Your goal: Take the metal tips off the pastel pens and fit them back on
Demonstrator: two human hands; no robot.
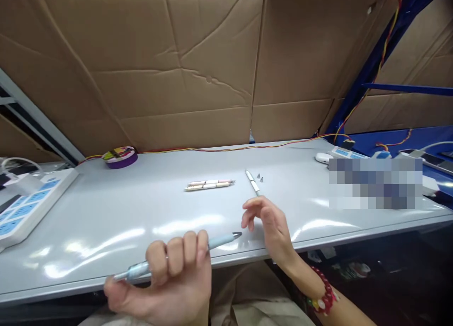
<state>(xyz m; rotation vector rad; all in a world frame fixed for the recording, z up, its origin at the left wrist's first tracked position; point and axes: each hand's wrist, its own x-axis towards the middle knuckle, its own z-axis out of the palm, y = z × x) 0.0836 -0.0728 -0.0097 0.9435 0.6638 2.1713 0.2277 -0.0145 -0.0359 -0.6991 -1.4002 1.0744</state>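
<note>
By the left hand (pixel 179 274), a light-blue pen (pixel 221 240) is wrapped in 4 fingers, its end met by the thumb, likely to keep it still. 2 pens (pixel 208 187) are laid side by side, maybe to be tidy. 1 white pen (pixel 252 181) is set near 2 tiny parts (pixel 261 179). By the loosely spread right hand (pixel 273 228), nothing seems held.

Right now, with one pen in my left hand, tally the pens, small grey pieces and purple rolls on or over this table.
Pens: 4, counting the one in the left hand
Small grey pieces: 2
Purple roll: 1
Total: 7
</note>
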